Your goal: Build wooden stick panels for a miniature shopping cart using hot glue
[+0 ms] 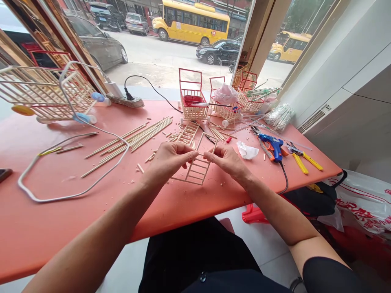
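A small ladder-like frame of thin wooden sticks (pixel 197 171) is held just above the table in front of me. My left hand (pixel 172 159) pinches its left side between thumb and fingers. On the opposite side, my right hand (pixel 228 159) grips it the same way, the two thumbs almost meeting. Parts of the frame are covered by my fingers. Just beyond lies another wooden stick lattice (pixel 188 132). Short stick offcuts are scattered around my left hand, and a crumpled white tissue (pixel 247 150) rests to the right of my right hand.
Long wooden sticks (pixel 134 138) and a white cable (pixel 91 191) lie to the left. Miniature shopping carts (pixel 193 106) stand at the back, with a larger one (pixel 55 91) at far left. A blue glue gun (pixel 273 146) and yellow-handled pliers (pixel 302 158) lie right.
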`<state>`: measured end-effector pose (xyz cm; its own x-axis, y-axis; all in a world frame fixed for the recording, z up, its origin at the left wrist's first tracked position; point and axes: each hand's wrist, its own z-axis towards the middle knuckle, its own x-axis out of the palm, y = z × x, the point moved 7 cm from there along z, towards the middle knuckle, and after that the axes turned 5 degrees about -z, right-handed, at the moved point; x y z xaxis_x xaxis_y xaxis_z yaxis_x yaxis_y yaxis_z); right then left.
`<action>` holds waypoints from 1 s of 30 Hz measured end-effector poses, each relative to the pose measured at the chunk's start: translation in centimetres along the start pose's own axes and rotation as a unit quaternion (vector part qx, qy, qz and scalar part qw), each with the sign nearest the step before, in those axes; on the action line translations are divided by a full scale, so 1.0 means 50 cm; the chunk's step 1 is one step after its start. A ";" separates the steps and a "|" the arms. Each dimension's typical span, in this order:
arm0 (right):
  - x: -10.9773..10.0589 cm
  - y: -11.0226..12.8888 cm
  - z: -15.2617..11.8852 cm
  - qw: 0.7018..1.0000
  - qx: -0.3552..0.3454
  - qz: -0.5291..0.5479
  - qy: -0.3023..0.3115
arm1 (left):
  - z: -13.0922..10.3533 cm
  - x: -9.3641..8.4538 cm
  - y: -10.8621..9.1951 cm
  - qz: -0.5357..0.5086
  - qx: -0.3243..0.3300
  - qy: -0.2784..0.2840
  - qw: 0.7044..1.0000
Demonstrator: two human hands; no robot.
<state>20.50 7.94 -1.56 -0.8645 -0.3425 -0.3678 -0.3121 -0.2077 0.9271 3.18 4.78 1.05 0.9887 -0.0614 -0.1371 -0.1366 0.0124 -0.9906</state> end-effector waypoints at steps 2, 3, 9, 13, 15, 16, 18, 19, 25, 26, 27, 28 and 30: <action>-0.002 0.000 0.000 1.000 -0.003 -0.002 0.002 | 0.001 -0.003 0.003 -0.019 -0.012 -0.006 1.000; -0.003 0.001 0.001 1.000 -0.005 -0.002 0.002 | 0.003 -0.005 0.004 -0.029 -0.017 -0.011 0.999; -0.015 0.006 0.000 0.999 -0.024 -0.030 -0.025 | 0.005 -0.009 0.010 -0.061 -0.045 -0.022 0.997; -0.017 0.010 -0.001 0.998 -0.038 -0.042 -0.033 | 0.002 -0.002 0.010 -0.077 -0.054 -0.014 0.995; -0.018 0.009 -0.001 0.998 -0.039 -0.048 -0.033 | 0.002 0.001 0.011 -0.085 -0.054 -0.010 0.995; -0.018 0.008 -0.001 0.997 -0.039 -0.051 -0.032 | 0.001 0.001 0.011 -0.088 -0.055 -0.009 0.995; -0.017 0.007 0.000 0.998 -0.040 -0.052 -0.026 | 0.002 0.001 0.014 -0.092 -0.058 -0.008 0.994; -0.016 0.008 0.000 0.998 -0.041 -0.049 -0.021 | 0.002 0.000 0.016 -0.093 -0.060 -0.009 0.994; -0.016 0.018 -0.002 0.997 -0.045 -0.050 -0.025 | 0.006 -0.006 0.022 -0.094 -0.056 -0.018 0.994; -0.016 0.019 -0.002 0.997 -0.042 -0.058 -0.027 | 0.007 -0.005 0.022 -0.092 -0.053 -0.016 0.994; -0.016 0.019 -0.003 0.997 -0.039 -0.064 -0.028 | 0.007 -0.004 0.021 -0.091 -0.050 -0.012 0.995; -0.015 0.019 -0.004 0.997 -0.036 -0.069 -0.027 | 0.007 -0.002 0.021 -0.089 -0.047 -0.009 0.995; -0.013 0.016 -0.004 0.997 -0.031 -0.068 -0.020 | 0.006 -0.001 0.019 -0.085 -0.041 -0.004 0.996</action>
<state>20.88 7.82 -0.57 -0.8315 -0.2703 -0.4853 -0.4040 -0.3055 0.8623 3.03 5.11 0.09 0.9983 -0.0473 0.0327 0.0289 -0.0791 -0.9964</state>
